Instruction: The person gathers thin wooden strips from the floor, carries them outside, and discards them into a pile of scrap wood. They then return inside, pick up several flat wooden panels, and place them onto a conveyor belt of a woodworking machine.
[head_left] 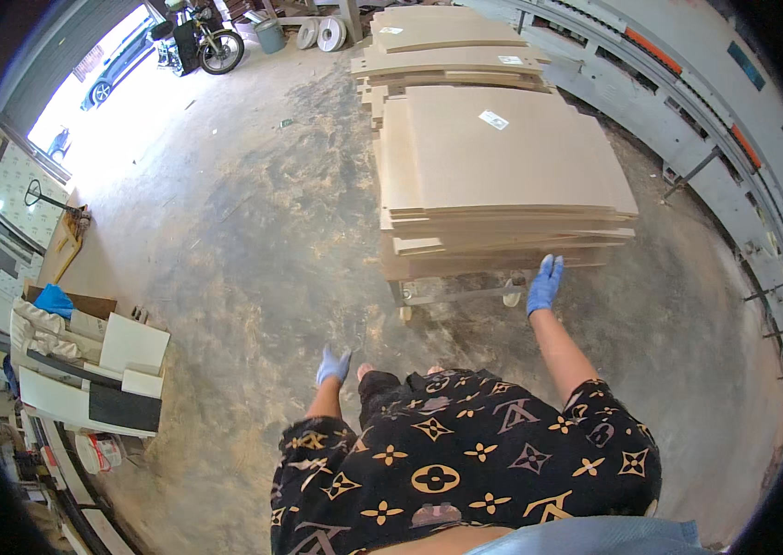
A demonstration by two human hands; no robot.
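Observation:
My right hand [545, 287], in a blue glove, reaches forward with its fingers stretched out. Its fingertips overlap the near lower edge of a tall stack of light brown boards [512, 153]; I cannot tell whether they touch. Low over the floor, off to the left of the stack, hangs my left hand [333, 366], also blue-gloved, its fingers apart and nothing in them. A small white label [494, 120] lies on the top board. Beneath the stack shows a low wheeled cart [461, 297], mostly hidden by the boards.
More board stacks [447, 30] stand behind the near one. Along the right runs a long pale machine [688, 120] with legs jutting out. At left are a pile of panel offcuts [132, 356] and a yellow pallet jack [69, 245]. A motorcycle [216, 46] stands by the bright doorway.

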